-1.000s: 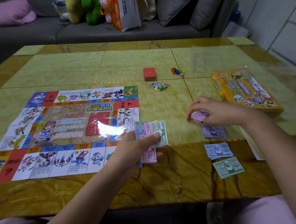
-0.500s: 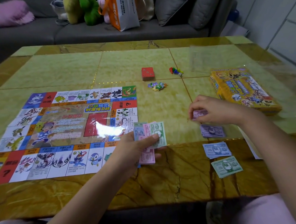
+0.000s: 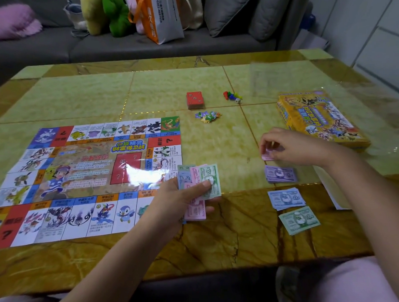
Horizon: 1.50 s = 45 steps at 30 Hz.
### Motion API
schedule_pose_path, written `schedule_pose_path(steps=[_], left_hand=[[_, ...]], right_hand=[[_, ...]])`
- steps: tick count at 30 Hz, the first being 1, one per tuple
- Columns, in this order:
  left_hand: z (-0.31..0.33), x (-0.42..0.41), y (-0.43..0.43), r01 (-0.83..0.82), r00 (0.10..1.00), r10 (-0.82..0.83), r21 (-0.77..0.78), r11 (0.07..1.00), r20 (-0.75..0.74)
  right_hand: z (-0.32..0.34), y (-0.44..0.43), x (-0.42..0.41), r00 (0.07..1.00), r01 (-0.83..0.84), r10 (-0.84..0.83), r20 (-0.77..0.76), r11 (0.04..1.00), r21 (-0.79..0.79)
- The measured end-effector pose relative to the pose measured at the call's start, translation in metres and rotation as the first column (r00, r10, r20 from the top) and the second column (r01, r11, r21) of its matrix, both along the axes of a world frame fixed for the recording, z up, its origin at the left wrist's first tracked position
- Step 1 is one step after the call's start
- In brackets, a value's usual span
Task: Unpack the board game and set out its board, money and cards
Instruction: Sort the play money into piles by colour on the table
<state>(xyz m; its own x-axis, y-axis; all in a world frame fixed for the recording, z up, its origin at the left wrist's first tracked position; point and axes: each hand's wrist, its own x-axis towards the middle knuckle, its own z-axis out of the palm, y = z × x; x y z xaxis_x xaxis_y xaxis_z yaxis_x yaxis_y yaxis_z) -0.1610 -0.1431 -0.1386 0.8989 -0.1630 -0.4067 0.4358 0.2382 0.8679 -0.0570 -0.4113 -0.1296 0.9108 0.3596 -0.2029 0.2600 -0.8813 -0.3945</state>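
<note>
Game board [image 3: 83, 179] flat on the surface [image 3: 224, 240], left hand [image 3: 180, 196] right of it gripping fanned money [image 3: 200, 185], right hand [image 3: 291, 147] farther right pinching a pink note [image 3: 267, 155], three note piles [image 3: 286, 198] beneath, yellow box [image 3: 320, 118] beyond

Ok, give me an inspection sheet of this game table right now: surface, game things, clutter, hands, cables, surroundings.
Surface: glossy marble-look table, glare in places.
Job's things: game board unfolded flat at left; red card deck, pawns and die, star tokens farther back; purple notes, blue notes and green notes in separate piles at right; yellow game box at far right.
Clutter: clear wrapper behind the box; white sheet beside the right forearm.
Grippers: left hand grips a fan of mixed notes; right hand pinches pink notes just beyond the purple pile.
Cables: nothing seen.
Surroundings: grey sofa with plush toys, orange-and-white bag, cushions.
</note>
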Motion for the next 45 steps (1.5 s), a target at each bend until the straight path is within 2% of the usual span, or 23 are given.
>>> schedule_pose_path(steps=[12,18,21,26,43,45], left_hand=[[0.0,-0.003,-0.002,0.025,1.0,-0.025,0.013,1.0,0.003],[0.002,-0.005,-0.002,0.027,1.0,-0.028,0.011,1.0,0.012],[0.003,-0.005,-0.002,0.03,0.999,-0.03,0.013,0.999,0.012],[0.003,-0.006,-0.003,0.041,0.999,-0.041,0.022,0.999,0.006],[0.001,-0.006,-0.005,0.043,0.999,-0.043,0.032,0.999,-0.006],[0.0,-0.005,-0.005,0.042,0.999,-0.042,0.029,0.999,-0.005]], right_hand=[[-0.003,0.0,-0.008,1.0,0.024,-0.024,-0.013,1.0,0.008],[0.007,-0.003,-0.014,0.991,0.101,-0.111,0.072,0.987,0.123],[0.017,-0.008,-0.025,0.99,0.137,-0.14,0.014,0.984,0.112],[0.013,-0.014,-0.042,0.98,0.16,-0.16,-0.121,0.987,-0.006],[0.011,-0.006,-0.048,0.986,0.118,-0.109,-0.125,0.991,0.065],[0.012,-0.008,-0.046,0.986,0.153,-0.147,-0.078,0.984,0.088]])
